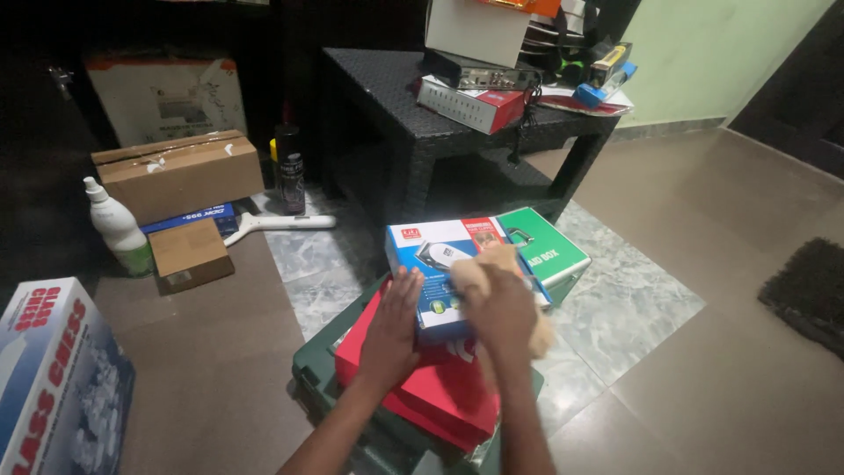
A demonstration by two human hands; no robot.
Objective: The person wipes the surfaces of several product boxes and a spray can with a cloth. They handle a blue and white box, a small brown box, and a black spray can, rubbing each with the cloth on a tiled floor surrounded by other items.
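Boxes crowd the floor: green box [547, 251] at two o'clock, red box [431, 391] beneath. Left hand [393, 330] lies flat on the blue box [440, 264]; right hand [503, 308] is clamped on a tan cloth [492, 264].

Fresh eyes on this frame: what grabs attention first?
Centre frame: the right hand presses a tan cloth on a blue-and-white box, with the left hand flat beside it. That box sits on a red box, a green case behind. A black wicker table stands beyond.
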